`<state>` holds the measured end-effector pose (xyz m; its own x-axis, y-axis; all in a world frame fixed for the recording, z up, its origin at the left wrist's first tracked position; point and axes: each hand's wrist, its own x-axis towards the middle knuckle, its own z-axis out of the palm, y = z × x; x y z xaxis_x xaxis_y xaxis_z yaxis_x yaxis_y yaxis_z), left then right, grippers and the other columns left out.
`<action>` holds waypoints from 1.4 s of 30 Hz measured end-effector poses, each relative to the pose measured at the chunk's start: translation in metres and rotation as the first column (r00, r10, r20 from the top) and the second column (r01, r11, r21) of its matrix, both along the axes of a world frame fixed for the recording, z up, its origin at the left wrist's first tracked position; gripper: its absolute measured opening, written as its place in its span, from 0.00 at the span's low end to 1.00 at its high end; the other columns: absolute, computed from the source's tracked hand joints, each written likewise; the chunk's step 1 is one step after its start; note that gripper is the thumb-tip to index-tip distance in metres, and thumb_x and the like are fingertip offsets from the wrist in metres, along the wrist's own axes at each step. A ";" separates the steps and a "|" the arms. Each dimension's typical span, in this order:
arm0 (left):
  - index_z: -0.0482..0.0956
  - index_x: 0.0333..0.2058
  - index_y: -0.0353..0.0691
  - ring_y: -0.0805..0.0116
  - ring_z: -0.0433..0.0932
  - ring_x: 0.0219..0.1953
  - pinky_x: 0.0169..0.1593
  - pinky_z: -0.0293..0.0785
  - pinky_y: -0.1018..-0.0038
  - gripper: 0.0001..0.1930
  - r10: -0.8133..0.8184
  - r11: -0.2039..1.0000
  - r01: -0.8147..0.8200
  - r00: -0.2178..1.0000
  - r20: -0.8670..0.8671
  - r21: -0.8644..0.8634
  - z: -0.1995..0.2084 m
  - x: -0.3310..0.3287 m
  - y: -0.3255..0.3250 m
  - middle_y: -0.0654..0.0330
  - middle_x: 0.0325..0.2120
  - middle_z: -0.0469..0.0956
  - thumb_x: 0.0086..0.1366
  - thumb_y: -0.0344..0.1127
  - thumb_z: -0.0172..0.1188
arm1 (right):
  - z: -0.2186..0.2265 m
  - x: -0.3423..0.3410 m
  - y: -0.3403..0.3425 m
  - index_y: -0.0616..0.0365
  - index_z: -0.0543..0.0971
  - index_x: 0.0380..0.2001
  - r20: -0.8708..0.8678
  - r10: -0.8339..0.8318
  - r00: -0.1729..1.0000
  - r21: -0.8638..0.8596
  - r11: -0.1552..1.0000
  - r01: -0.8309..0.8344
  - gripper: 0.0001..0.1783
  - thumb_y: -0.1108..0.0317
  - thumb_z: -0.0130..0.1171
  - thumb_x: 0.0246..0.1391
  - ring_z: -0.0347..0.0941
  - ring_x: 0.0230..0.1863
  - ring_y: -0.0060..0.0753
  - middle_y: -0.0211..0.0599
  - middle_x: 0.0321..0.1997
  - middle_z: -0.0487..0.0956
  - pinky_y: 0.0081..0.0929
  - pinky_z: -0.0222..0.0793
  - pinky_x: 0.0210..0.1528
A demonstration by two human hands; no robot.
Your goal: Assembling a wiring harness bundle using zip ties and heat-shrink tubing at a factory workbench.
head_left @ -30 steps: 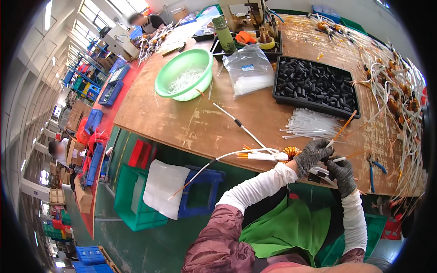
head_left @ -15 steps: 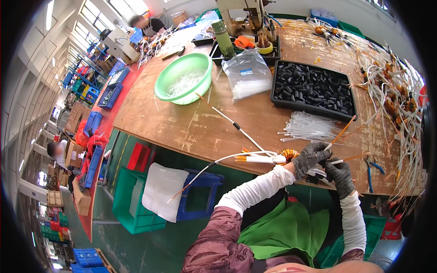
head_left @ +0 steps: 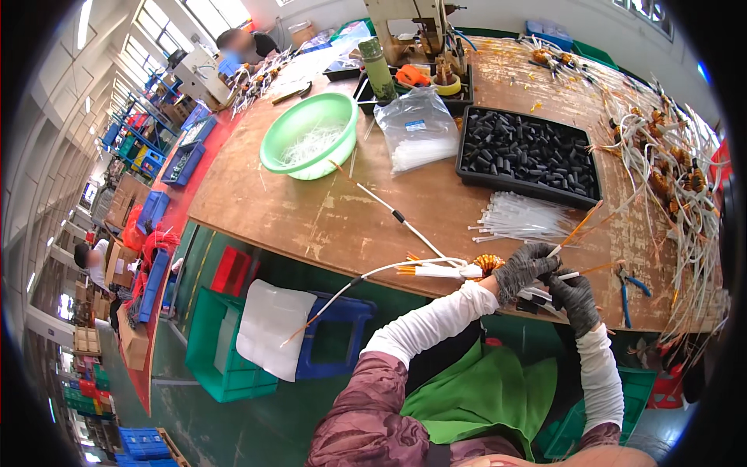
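Observation:
In dark grey gloves, my left hand and my right hand are close together over the table's near edge. My left hand is closed on a white wire with a long orange-copper bare end. The right one grips another white wire, whose copper end points right. Just left of my left hand lies a ring coil wound in copper, joined to a white-sleeved bundle. From it, two long white wires with black sleeves reach left, one hanging past the table edge. The fingertips partly hide each other.
A black tray of black sleeves stands beyond my hands, with white cable ties before it. Blue-handled pliers lie right. Further off are a green bowl, a plastic bag and piled coil harnesses. A co-worker sits far left.
The whole view has shifted slightly. Both hands keep their grip on the wires, with the fingers only slightly moved.

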<state>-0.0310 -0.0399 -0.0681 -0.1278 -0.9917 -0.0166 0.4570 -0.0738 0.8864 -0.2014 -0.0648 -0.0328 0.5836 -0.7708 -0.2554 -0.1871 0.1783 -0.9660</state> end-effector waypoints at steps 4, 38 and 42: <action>0.75 0.39 0.33 0.75 0.74 0.34 0.39 0.73 0.77 0.16 -0.011 1.000 0.011 1.000 0.019 -0.011 0.001 0.001 -0.003 0.62 0.31 0.76 0.59 0.41 0.59 | -0.005 -0.001 -0.003 0.61 0.75 0.23 -0.002 -0.002 1.000 -0.005 1.000 0.002 0.13 0.61 0.57 0.53 0.63 0.14 0.17 0.26 0.13 0.69 0.16 0.56 0.17; 0.75 0.39 0.34 0.76 0.74 0.29 0.37 0.73 0.77 0.15 -0.099 0.995 0.100 0.994 -0.046 0.016 0.018 0.001 0.013 0.64 0.29 0.74 0.61 0.40 0.57 | 0.068 -0.071 -0.038 0.55 0.71 0.43 0.468 -0.336 0.817 0.172 0.942 0.288 0.13 0.66 0.52 0.54 0.72 0.34 0.28 0.38 0.42 0.75 0.20 0.69 0.33; 0.75 0.38 0.35 0.76 0.74 0.29 0.37 0.74 0.77 0.14 -0.092 0.994 0.095 0.994 -0.058 0.048 0.017 0.002 0.019 0.65 0.29 0.74 0.60 0.40 0.58 | 0.081 -0.069 -0.030 0.57 0.70 0.44 0.476 -0.383 0.792 0.168 0.923 0.345 0.14 0.66 0.52 0.54 0.73 0.33 0.28 0.40 0.42 0.75 0.21 0.70 0.31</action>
<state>-0.0295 -0.0209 -0.0509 -0.2218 -0.9735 -0.0565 0.4944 -0.1622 0.8540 -0.2705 -0.0948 0.0485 0.3247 -0.9431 -0.0724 0.3997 0.2062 -0.8932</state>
